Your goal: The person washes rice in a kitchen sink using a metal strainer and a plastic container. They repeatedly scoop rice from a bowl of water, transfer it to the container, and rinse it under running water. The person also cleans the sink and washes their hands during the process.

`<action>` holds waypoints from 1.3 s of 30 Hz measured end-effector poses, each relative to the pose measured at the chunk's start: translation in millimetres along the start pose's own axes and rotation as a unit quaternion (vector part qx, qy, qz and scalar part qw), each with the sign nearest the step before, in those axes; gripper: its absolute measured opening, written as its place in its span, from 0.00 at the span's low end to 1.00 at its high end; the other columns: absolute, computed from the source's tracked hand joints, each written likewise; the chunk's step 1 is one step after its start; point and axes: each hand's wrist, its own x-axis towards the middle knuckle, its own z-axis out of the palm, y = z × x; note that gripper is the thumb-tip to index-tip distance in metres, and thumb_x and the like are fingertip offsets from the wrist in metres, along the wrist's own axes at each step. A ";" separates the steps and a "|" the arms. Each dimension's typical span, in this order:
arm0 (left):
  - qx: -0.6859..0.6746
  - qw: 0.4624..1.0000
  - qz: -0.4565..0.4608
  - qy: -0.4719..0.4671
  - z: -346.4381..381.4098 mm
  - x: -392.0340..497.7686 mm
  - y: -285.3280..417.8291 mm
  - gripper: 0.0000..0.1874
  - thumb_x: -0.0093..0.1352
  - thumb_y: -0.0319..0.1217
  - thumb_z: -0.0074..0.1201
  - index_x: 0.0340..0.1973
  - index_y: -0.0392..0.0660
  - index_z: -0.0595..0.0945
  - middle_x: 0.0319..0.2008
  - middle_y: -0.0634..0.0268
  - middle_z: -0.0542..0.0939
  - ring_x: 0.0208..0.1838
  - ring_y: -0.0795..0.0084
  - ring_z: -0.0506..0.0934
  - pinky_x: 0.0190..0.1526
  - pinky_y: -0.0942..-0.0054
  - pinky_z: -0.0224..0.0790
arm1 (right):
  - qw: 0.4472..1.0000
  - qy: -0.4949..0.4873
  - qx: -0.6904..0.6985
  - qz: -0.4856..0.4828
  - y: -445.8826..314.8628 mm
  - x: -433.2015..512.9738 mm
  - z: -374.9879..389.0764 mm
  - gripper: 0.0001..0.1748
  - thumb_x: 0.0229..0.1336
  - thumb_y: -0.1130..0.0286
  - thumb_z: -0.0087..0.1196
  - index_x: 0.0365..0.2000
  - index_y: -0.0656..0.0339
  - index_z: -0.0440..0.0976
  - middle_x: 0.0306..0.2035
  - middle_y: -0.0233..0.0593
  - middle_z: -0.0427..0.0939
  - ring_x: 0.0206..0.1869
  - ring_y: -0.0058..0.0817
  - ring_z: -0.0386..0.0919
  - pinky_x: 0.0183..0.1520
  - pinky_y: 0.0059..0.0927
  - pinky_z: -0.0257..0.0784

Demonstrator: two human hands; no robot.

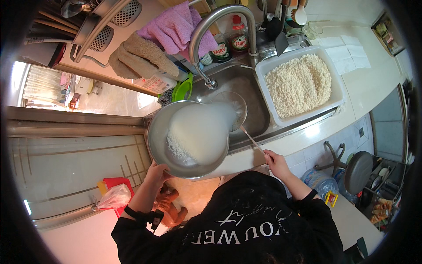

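My left hand (158, 173) grips the near left rim of a large metal bowl (159, 132). The bowl is tipped to the right, and cloudy white water (211, 128) runs over its lip. White rice grains (176, 145) show on the bare left side inside. My right hand (276, 162) holds the thin handle of a round wire-mesh strainer (242, 109). Its mesh sits at the pouring lip above the stainless steel sink (257, 114), with the water hiding part of it. Above the strainer hangs the spout of a curved metal faucet (211, 83).
A white plastic tub (339, 95) of white grains stands right of the sink basin. Behind the sink are two Fairy bottles (238, 36), a pink towel (168, 28) and a brown cloth (140, 56). White paper sheets (343, 54) lie on the counter. A sliding window (79, 158) is at left.
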 end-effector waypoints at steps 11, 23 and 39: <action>0.041 0.999 -0.002 0.026 -1.1 -6.8 26.6 0.30 0.55 0.15 0.43 0.55 0.44 0.65 0.44 0.55 0.73 0.41 0.55 0.79 0.38 0.58 0.79 | 1.000 -0.009 0.011 0.009 3.0 -2.0 5.1 0.16 0.62 0.65 0.49 0.46 0.62 0.73 0.32 0.57 0.77 0.35 0.50 0.77 0.38 0.38 0.73; 0.163 0.981 0.063 0.086 11.6 -9.6 47.6 0.26 0.58 0.19 0.42 0.54 0.40 0.68 0.41 0.54 0.77 0.40 0.56 0.80 0.42 0.55 0.79 | 1.000 -0.023 0.004 -0.002 -5.1 -0.7 3.4 0.16 0.62 0.65 0.49 0.46 0.63 0.74 0.33 0.57 0.77 0.36 0.50 0.77 0.40 0.38 0.73; 0.284 0.947 0.128 0.075 36.6 -9.4 91.9 0.31 0.60 0.16 0.38 0.61 0.43 0.63 0.52 0.61 0.71 0.53 0.67 0.71 0.52 0.73 0.64 | 0.999 -0.043 0.007 0.000 0.8 1.0 3.5 0.16 0.62 0.64 0.48 0.46 0.63 0.74 0.32 0.57 0.77 0.36 0.51 0.77 0.40 0.38 0.73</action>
